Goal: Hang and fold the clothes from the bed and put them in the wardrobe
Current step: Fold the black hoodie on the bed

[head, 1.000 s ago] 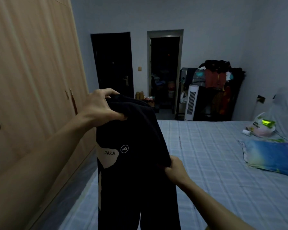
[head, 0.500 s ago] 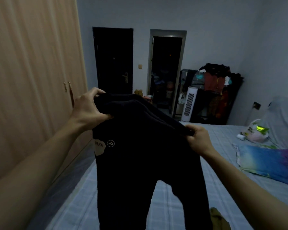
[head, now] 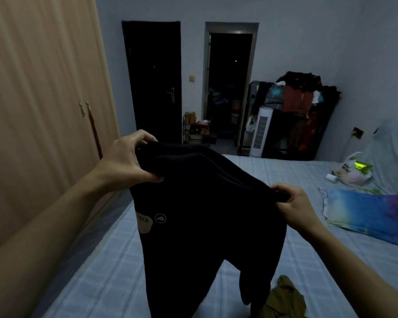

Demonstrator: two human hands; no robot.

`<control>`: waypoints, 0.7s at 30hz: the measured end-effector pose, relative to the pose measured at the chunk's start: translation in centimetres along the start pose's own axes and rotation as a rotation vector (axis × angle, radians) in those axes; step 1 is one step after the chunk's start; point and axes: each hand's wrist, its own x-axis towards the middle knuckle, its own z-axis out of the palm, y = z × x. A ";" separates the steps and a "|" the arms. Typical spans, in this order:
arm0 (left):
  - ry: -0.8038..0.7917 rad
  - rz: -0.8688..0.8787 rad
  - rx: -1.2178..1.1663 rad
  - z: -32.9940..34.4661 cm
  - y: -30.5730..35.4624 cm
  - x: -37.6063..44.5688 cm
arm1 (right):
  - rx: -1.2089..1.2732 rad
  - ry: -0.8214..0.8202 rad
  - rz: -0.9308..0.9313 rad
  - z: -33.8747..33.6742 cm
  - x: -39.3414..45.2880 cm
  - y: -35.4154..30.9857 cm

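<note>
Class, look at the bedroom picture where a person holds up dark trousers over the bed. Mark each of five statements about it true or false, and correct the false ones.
1. Both hands grip the waistband of the black trousers with a pale logo patch. True: the left hand and the right hand each hold one end.
2. The light wooden wardrobe stands open. False: its doors are closed.
3. An olive-green crumpled garment lies on the pale blue checked bed. True.
4. The white plastic bag hangs from the door handle. False: it lies on the bed.
5. The trousers lie folded flat. False: they hang from the hands, legs down.
</note>
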 end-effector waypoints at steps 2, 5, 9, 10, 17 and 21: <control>0.013 -0.039 -0.049 0.9 0.2 0.0 | 0.053 -0.022 0.007 -0.9 -0.1 0.4; 0.008 -0.080 -0.110 1.9 -0.3 0.5 | 0.092 -0.054 0.032 -1.5 0.3 1.2; 0.012 -0.139 -0.109 3.6 -3.1 2.9 | 0.060 -0.067 0.099 -1.2 3.3 3.6; 0.007 -0.152 -0.098 4.3 -4.1 3.8 | 0.040 -0.066 0.127 -0.8 4.3 4.5; 0.015 -0.232 0.062 10.9 -13.2 13.5 | -0.246 0.006 0.276 3.7 14.9 12.3; 0.161 -0.137 0.092 12.1 -16.4 20.1 | -0.240 0.107 0.266 4.5 23.6 13.6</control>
